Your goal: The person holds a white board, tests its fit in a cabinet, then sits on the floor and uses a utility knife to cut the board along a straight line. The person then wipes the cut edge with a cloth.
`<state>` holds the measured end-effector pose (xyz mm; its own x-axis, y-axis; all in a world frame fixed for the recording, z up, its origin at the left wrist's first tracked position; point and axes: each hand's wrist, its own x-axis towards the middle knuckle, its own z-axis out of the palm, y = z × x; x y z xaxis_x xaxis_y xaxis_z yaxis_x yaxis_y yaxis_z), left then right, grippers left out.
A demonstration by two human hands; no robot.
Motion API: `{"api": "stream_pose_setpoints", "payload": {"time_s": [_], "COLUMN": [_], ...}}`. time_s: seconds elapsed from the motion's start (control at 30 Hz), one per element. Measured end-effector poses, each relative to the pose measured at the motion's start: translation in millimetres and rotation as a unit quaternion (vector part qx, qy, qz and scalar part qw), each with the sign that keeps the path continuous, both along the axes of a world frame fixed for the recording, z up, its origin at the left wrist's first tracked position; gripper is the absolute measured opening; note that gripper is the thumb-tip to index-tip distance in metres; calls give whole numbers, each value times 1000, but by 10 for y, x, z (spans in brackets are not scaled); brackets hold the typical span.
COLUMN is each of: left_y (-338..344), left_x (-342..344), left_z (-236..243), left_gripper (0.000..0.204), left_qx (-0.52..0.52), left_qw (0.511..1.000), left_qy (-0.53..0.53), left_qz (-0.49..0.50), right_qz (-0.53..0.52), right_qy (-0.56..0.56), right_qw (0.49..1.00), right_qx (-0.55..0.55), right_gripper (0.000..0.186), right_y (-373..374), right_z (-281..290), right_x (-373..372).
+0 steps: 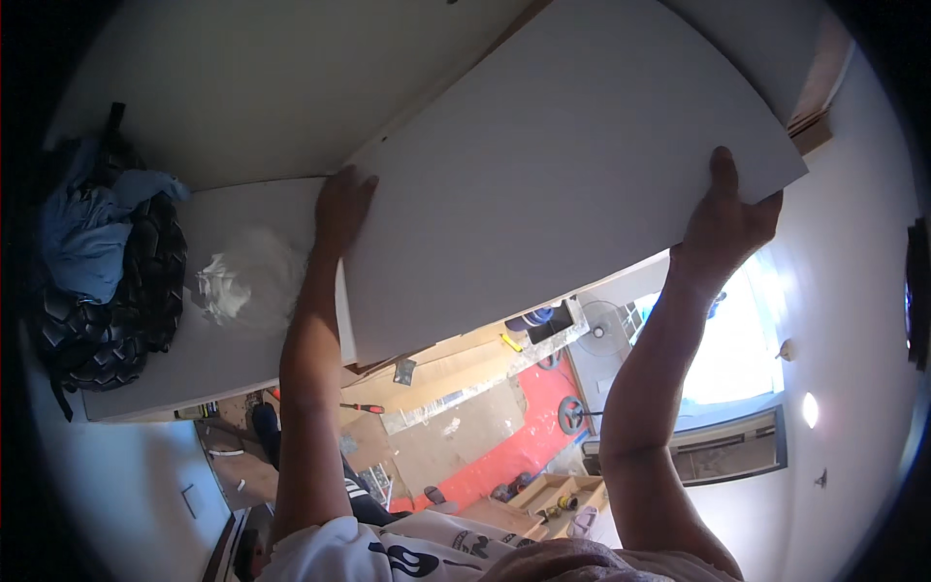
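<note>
Head view: both arms reach up from the lower edge toward a broad, pale grey panel (pixel 543 184), which fills the upper middle of the field, slanting upward from left to right above the room's floor. The right hand (pixel 722 228) grasps the panel near its lower right corner, the thumb laid on the near face and the other fingers passing behind the edge. The left hand (pixel 341 213) lies against the panel's left end, fingers pointing upward; one cannot tell whether its grip is clenched on that edge or merely braced against it.

To the left extends a pale shelf (pixel 228 367), bearing a crumpled translucent plastic bag (pixel 238 286) near the left forearm and, farther out, a black bag (pixel 155 281) of woven pattern with a blue cloth (pixel 92 247) draped over it. Below the panel, a screwdriver (pixel 364 408) with a red and black handle lies between the forearms. Lower down, a red floor covering (pixel 490 473) adjoins a wooden tray (pixel 587 482) containing a yellow and black tool (pixel 561 506). A fan (pixel 601 325) and a bright window (pixel 737 359) appear beside the right forearm.
</note>
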<state>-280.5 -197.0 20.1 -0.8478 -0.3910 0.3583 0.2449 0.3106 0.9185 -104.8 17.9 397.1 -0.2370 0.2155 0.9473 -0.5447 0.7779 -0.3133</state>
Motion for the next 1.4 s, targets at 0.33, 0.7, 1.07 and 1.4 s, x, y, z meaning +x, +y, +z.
{"api": "stream_pose_setpoints", "payload": {"time_s": [0.33,0.7,1.07,1.4], "left_y": [385,340,728,765], "left_x": [-16,-46,39,109], "left_z": [-47,-64,-33,58], "left_gripper": [51,57,79,80], "left_qx": [-175,-35,-134,-193], "left_qw": [977,991,972,962], "left_qy": [56,-18,-12,-7], "left_qz": [-107,-131,-192,-193], "right_qz": [-65,-180,-183,-336], "right_qy": [56,78,66,142], "right_qw": [993,976,975,909], "right_qx": [80,93,103,202], "right_gripper": [49,73,73,49], "right_y": [-182,-180,-278,115], "right_z": [93,155,72,67], "right_x": [-193,-257,-185,-309]}}
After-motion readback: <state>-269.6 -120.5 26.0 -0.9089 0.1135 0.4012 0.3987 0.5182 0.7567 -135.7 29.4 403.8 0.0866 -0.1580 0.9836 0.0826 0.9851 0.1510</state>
